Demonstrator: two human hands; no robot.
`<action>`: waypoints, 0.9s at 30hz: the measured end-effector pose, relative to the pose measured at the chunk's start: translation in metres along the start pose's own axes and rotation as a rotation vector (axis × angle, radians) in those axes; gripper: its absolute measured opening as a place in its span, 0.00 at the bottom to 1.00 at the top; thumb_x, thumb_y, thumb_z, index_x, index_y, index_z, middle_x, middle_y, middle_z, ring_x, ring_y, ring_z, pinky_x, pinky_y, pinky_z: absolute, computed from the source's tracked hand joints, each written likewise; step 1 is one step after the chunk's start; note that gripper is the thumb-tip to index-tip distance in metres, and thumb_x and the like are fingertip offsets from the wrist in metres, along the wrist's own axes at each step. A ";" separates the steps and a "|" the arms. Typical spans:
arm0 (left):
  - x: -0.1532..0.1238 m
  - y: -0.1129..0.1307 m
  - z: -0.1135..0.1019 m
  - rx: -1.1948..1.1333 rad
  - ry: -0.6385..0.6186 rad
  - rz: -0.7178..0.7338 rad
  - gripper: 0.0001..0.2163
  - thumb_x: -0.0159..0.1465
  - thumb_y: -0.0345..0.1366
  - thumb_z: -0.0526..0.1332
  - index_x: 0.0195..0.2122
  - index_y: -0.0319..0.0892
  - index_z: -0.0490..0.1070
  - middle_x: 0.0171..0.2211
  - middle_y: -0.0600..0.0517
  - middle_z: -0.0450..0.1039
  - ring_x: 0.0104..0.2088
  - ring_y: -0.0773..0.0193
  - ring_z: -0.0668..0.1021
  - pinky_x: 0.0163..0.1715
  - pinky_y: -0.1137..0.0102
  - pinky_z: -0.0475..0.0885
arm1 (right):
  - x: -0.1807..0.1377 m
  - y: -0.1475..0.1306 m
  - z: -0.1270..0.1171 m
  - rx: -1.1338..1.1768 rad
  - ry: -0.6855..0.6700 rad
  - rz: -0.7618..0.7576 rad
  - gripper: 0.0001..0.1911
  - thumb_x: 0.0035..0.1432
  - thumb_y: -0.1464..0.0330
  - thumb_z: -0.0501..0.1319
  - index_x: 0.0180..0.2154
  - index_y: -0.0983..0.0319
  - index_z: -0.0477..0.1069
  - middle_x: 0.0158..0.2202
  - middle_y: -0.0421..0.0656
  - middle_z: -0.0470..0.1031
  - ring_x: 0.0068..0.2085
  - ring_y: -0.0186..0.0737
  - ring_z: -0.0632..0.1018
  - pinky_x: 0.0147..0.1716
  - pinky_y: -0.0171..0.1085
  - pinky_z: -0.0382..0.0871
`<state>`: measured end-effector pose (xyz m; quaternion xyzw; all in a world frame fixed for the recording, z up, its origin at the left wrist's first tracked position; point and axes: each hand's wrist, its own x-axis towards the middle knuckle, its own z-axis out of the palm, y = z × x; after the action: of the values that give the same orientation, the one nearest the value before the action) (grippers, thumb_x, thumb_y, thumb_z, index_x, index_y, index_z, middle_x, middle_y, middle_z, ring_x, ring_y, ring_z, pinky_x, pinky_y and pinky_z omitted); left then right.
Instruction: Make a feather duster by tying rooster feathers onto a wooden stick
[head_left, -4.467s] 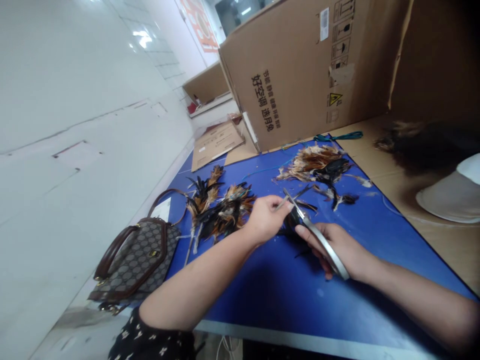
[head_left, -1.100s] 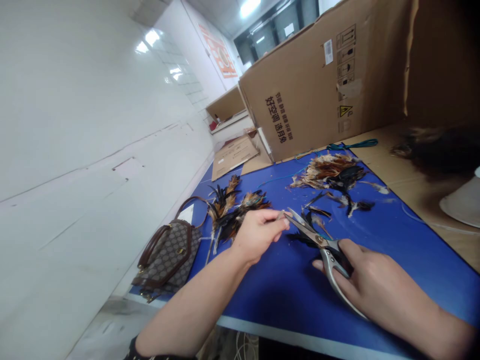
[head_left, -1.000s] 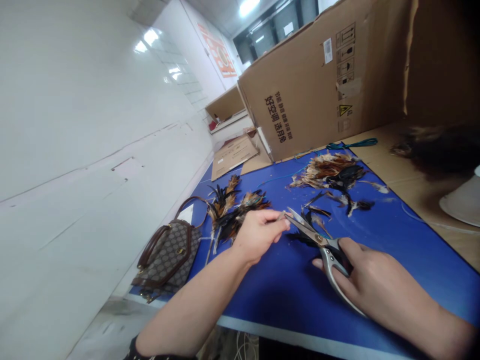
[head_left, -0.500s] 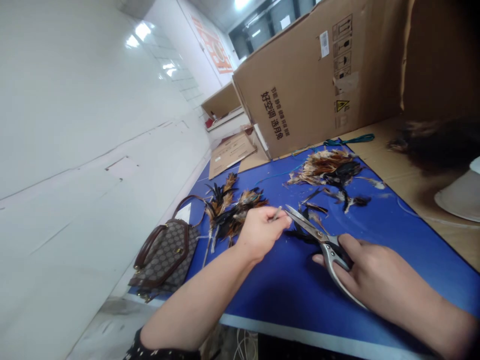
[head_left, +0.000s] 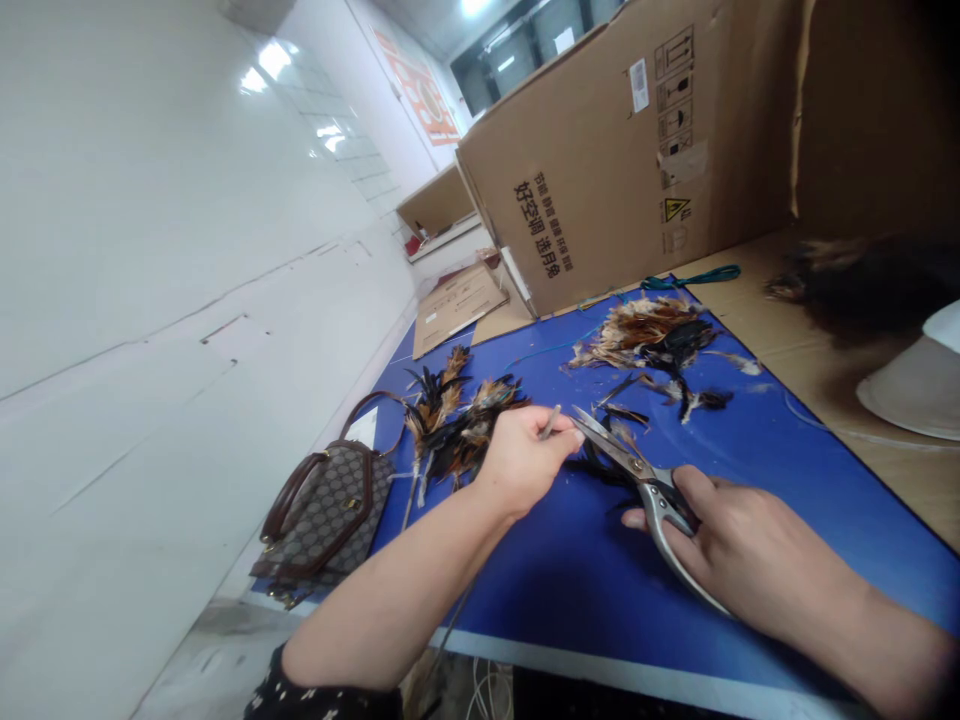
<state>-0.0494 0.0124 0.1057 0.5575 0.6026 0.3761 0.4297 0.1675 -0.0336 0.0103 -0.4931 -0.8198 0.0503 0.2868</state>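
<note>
My left hand [head_left: 521,455] is closed in a pinch on a thin grey-brown feather-like piece [head_left: 550,422], whose end sticks up above the fingers. In my right hand [head_left: 750,550] is a pair of metal scissors [head_left: 611,445], fingers wrapped round the handles. The blades point left, slightly parted, with their tips close to my left fingertips. A bunch of dark and brown feathers [head_left: 457,440] lies beyond my left hand. Loose black feathers [head_left: 596,468] rest under the scissors, partly hidden. Farther back is a larger pile of tan and black feathers [head_left: 645,335].
A patterned handbag [head_left: 330,510] sits at the left edge of the blue table [head_left: 555,580], by the white wall. A large cardboard box [head_left: 600,190] stands at the back. On the right are a white container [head_left: 915,385] and a dark feathery heap [head_left: 862,285].
The view has shifted slightly. Both hands hold nearly the same pose, with the scissor tips still by my left fingers. A thin dark line now shows below my left forearm.
</note>
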 end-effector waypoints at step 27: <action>-0.005 0.004 -0.014 -0.160 -0.177 0.018 0.17 0.63 0.47 0.66 0.26 0.37 0.71 0.22 0.52 0.69 0.18 0.75 0.63 0.19 0.74 0.53 | 0.001 0.003 -0.006 0.264 -0.106 0.183 0.22 0.65 0.46 0.59 0.31 0.57 0.65 0.19 0.39 0.70 0.19 0.39 0.72 0.18 0.38 0.60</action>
<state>-0.0612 0.0080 0.1151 0.5578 0.5256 0.3759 0.5209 0.1721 -0.0321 0.0146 -0.5203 -0.7718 0.2094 0.2997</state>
